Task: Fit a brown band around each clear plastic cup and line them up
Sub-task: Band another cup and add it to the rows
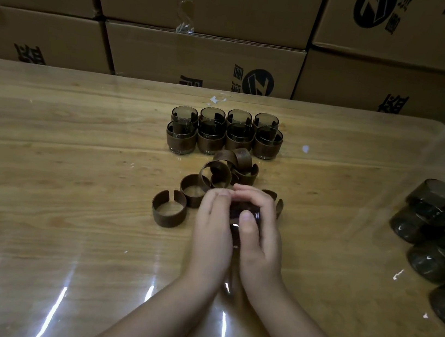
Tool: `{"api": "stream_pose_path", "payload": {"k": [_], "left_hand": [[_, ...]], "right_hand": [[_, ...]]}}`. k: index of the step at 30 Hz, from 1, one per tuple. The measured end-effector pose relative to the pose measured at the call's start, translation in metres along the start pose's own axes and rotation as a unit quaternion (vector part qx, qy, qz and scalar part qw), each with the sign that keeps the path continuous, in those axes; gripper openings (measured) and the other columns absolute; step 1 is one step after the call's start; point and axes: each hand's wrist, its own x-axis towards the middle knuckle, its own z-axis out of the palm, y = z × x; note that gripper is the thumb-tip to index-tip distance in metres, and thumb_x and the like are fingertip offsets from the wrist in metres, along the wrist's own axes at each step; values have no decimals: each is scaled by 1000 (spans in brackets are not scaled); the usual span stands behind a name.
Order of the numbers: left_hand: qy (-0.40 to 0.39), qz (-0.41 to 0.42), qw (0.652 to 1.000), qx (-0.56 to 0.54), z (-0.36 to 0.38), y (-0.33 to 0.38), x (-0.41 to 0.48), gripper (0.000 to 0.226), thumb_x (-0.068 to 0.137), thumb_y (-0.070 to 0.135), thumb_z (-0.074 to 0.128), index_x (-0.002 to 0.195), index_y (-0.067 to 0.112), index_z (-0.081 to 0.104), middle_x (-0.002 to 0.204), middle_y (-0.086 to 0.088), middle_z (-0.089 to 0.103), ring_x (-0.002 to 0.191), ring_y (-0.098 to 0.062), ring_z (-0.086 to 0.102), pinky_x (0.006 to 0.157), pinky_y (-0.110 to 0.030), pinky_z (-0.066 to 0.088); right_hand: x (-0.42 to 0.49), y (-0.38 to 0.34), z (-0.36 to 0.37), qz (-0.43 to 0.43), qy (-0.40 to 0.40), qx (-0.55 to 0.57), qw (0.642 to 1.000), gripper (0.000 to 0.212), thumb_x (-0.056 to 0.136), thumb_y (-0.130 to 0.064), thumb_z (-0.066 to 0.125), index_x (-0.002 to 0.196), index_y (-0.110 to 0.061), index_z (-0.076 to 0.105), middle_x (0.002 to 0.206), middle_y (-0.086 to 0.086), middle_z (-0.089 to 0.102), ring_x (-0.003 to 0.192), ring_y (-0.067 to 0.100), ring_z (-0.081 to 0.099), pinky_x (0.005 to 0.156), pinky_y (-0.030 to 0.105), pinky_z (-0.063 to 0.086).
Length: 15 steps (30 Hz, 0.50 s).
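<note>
Centrally, a cup (243, 214) is clasped between the left hand (215, 221) and right hand (259, 230), fingers curled around it, above the table (59, 159), loose bands (214, 178) scattered just beyond, eight banded cups (225, 133) lined in two rows behind, bare cups (435, 232) heaped at right.

Dim and warm overall; streaky white glare on the glossy table (63, 231), wide-angle bending and soft blur toward edges.
</note>
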Motion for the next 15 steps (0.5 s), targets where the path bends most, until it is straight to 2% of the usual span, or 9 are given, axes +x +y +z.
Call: {"api": "stream_pose_path", "payload": {"k": [4,6,8,11,13,15], "left_hand": [[17,141,990,-3,-3,-3,-1,16,94,24,41,92,26,57,89,11,62,87,-5,61,75,-20,50],[-1,251,967,50,-7,-7,2,15,92,21,41,93,25,55,98,8,58,93,-8,59,81,-25,49],[-26,352,929,112,-14,-14,9,13,89,16,44,96,16,55,99,-1,60,94,-13,58,81,-27,47],[-93,477,850,204,-24,-20,16,15,90,18,48,101,10,53,103,-11,60,94,-24,58,80,-29,48],[-132,516,817,224,-26,-21,16,16,92,22,46,101,10,53,106,-9,57,96,-25,58,84,-29,47],[-135,494,834,204,-22,-21,11,14,89,19,49,99,10,55,103,-11,61,97,-25,59,86,-29,46]], "right_hand": [[0,-8,3,87,-18,124,988,38,88,-37,39,118,-26,59,120,-11,62,115,8,57,91,20,47],[3,-11,2,152,-18,193,969,37,83,-43,42,112,-35,64,118,-8,65,113,10,60,88,23,49],[7,-13,-2,242,-30,265,933,36,81,-46,47,109,-35,68,117,-3,67,115,14,61,88,27,51],[12,-14,-14,369,-71,387,842,39,88,-40,51,115,-20,70,119,7,68,116,19,62,84,28,54],[13,-13,-22,401,-82,430,805,42,90,-37,52,121,-11,66,126,13,63,121,24,59,89,31,53],[12,-12,-25,386,-78,433,810,42,90,-36,52,119,-10,67,125,13,64,120,24,59,89,30,53]]}}
